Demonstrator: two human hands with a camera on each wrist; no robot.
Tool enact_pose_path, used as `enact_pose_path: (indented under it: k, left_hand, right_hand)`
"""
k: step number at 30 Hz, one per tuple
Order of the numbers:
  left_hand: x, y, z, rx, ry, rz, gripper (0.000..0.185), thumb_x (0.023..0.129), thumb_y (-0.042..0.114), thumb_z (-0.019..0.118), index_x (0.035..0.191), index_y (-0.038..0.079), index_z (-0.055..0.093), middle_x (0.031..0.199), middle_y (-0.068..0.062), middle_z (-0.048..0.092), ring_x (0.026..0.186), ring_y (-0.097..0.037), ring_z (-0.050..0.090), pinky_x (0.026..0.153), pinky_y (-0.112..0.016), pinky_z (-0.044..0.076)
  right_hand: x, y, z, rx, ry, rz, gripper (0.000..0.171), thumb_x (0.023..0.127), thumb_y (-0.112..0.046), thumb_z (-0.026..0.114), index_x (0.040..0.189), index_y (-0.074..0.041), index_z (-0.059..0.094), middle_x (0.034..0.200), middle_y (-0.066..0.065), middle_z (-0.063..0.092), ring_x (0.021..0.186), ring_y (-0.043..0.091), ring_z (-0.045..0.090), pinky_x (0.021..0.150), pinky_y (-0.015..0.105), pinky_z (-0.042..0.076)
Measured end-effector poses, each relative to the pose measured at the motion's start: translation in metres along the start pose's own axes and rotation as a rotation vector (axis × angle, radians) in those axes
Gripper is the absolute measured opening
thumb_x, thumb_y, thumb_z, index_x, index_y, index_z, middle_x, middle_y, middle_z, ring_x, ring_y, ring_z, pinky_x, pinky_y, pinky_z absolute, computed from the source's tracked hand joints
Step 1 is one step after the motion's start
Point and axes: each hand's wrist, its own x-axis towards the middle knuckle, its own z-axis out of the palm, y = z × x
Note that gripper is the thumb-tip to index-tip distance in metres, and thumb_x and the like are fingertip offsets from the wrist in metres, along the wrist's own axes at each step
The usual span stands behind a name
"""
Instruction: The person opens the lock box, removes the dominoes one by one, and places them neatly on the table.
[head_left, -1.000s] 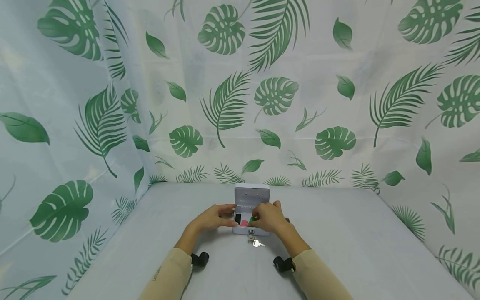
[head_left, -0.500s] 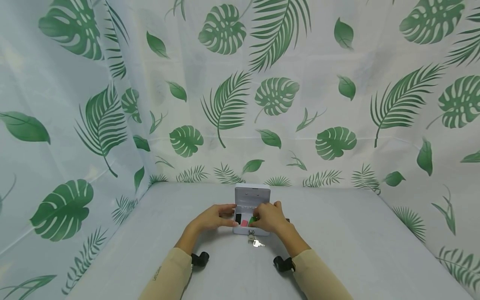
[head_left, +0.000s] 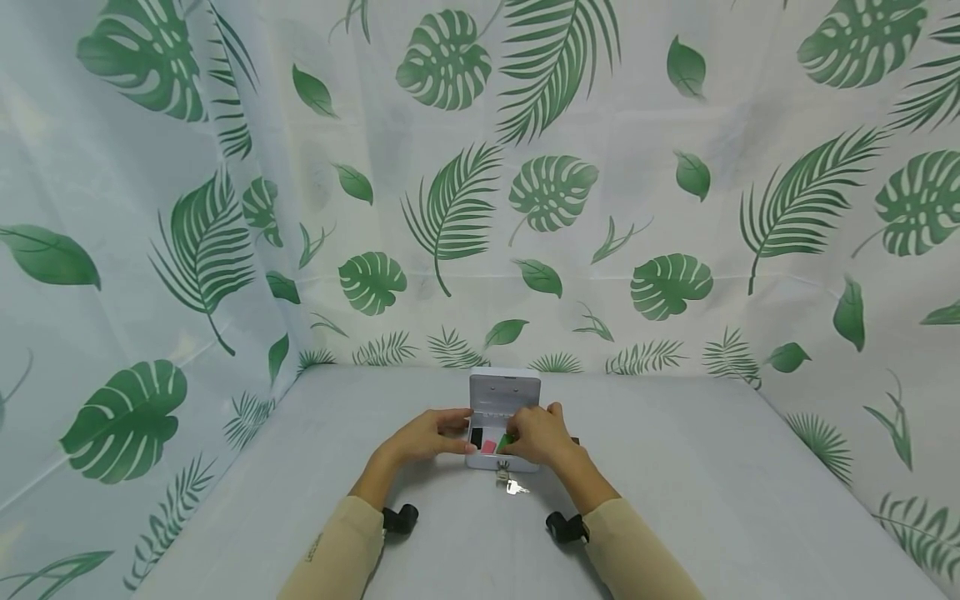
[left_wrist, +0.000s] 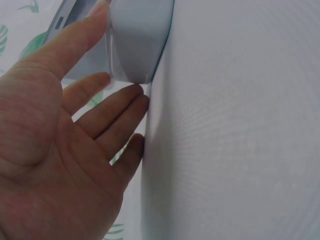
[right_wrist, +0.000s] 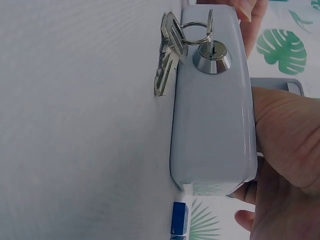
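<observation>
While a leaf-printed curtain hangs round the back and both sides, the pale grey desk spreads below it, and a small grey cash box stands near the middle of the desk, rather closer to the near edge than to the back one, with its lid raised upright on the far side. Two arms in beige sleeves reach in from the near edge, a dark wrist mount on each. At the box's left end the left hand lies with fingers straight and relaxed; the left wrist view shows the thumb along the rounded corner of the box and the fingertips touching its side, curled round nothing. Over the box's right half the right hand curves, its thumb over the top rim and its fingers round the right end, so that it grips the box; whether it also pinches the green piece under its fingers cannot be told. Inside the box lie a black piece and a pink piece, left of the green one. From the lock on the front wall hang the keys, resting against the desk. Just beside the box's right end sits a small blue block.
</observation>
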Motion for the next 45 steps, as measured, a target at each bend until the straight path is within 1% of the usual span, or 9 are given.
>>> enact_pose_path:
  k: [9,18,22,28,39,42,45]
  left_hand:
    - [0.000,0.000,-0.001,0.018,-0.004,0.003,0.082,0.087,0.040,0.086,0.156,0.015,0.050,0.150,-0.013,0.060,0.138,-0.031,0.058,0.118,-0.057,0.041]
    - [-0.001,-0.001,-0.001,0.002,-0.005,-0.001,0.081,0.086,0.040,0.086,0.155,0.015,0.050,0.150,-0.013,0.060,0.139,-0.031,0.058,0.118,-0.057,0.040]
    - [0.000,-0.001,0.000,-0.005,-0.001,-0.009,0.082,0.086,0.040,0.086,0.156,0.016,0.050,0.150,-0.012,0.060,0.140,-0.030,0.056,0.119,-0.058,0.039]
    - [0.000,-0.001,0.000,-0.015,-0.002,-0.004,0.082,0.087,0.040,0.085,0.156,0.015,0.049,0.150,-0.012,0.060,0.140,-0.031,0.056,0.118,-0.059,0.040]
    - [0.000,-0.001,0.000,-0.004,-0.004,0.000,0.081,0.087,0.039,0.085,0.156,0.014,0.050,0.149,-0.014,0.060,0.139,-0.032,0.058,0.118,-0.057,0.040]
    - [0.000,-0.001,0.000,-0.007,-0.002,0.001,0.081,0.087,0.038,0.086,0.155,0.014,0.050,0.149,-0.015,0.060,0.138,-0.033,0.058,0.118,-0.058,0.040]
    - [0.000,-0.001,0.000,-0.007,-0.001,0.000,0.081,0.087,0.038,0.086,0.155,0.015,0.050,0.149,-0.015,0.060,0.138,-0.033,0.058,0.118,-0.058,0.040]
  right_hand:
    - [0.000,0.001,0.001,0.017,0.001,-0.001,0.020,0.080,-0.033,0.091,0.079,-0.018,0.079,0.064,-0.012,0.062,0.071,0.012,0.052,0.089,0.051,0.035]
    - [0.000,0.003,0.002,0.008,0.002,-0.016,0.023,0.081,-0.036,0.090,0.074,-0.020,0.075,0.060,-0.012,0.057,0.070,0.012,0.050,0.087,0.049,0.033]
    - [0.000,0.004,0.002,0.008,0.007,-0.022,0.023,0.081,-0.037,0.090,0.075,-0.020,0.076,0.060,-0.012,0.057,0.071,0.012,0.050,0.089,0.049,0.034]
    - [-0.001,0.006,0.003,0.016,0.006,-0.025,0.023,0.082,-0.037,0.090,0.075,-0.021,0.074,0.060,-0.012,0.057,0.071,0.012,0.050,0.087,0.048,0.034]
    - [0.000,0.008,0.001,0.046,0.005,-0.027,0.021,0.083,-0.036,0.089,0.077,-0.021,0.075,0.060,-0.013,0.057,0.070,0.011,0.051,0.089,0.050,0.034]
    - [0.000,0.009,0.001,0.048,0.012,-0.035,0.021,0.082,-0.036,0.089,0.079,-0.021,0.076,0.061,-0.014,0.057,0.069,0.011,0.050,0.089,0.050,0.034]
    - [0.000,0.010,0.000,0.044,0.023,-0.047,0.021,0.082,-0.037,0.089,0.077,-0.021,0.075,0.060,-0.014,0.056,0.068,0.011,0.049,0.088,0.050,0.033]
